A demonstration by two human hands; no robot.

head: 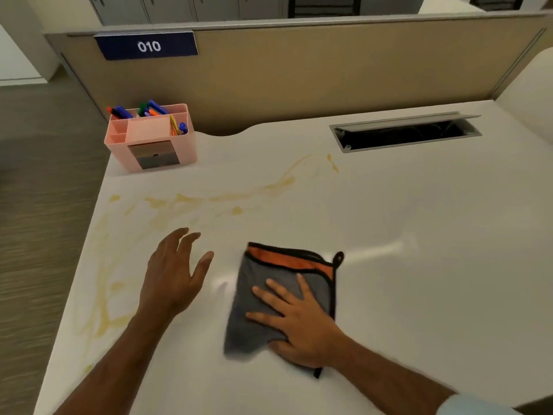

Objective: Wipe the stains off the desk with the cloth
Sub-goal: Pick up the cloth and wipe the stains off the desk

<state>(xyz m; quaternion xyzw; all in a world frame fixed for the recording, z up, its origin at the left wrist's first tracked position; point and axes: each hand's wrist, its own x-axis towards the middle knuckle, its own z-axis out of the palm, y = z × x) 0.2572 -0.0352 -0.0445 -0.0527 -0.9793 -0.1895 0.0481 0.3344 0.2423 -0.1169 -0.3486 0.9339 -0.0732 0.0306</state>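
I see the cloth [281, 298], grey with an orange band and black trim, lying folded and flat on the white table [419, 235], at about 6 o'clock from the middle of the view. My right hand [302, 322] rests palm-down on its near right part, fingers [269, 295] spread wide and pressing the fabric, gripping nothing. A small black hanging loop sticks out at the cloth's 1 o'clock corner. The near left edge of the cloth looks blurred.

My left hand [173, 274] sits at 9 o'clock from the cloth, just beside it but apart, palm down over the table, fingers loosely extended and slightly parted, holding nothing; I cannot tell whether it touches the surface.

Yellowish stains [209, 199] smear the table from 12 o'clock of the cloth across to 10 o'clock, then run down along the left edge to about 8 o'clock. A short streak lies further off at 1 o'clock.

At the far left corner, 11 o'clock, stands a pink desk organiser [151, 139] with coloured pens. At 2 o'clock an open cable tray [407, 131] is set into the table. Behind runs a beige partition [299, 76] with a blue "010" label [148, 46].
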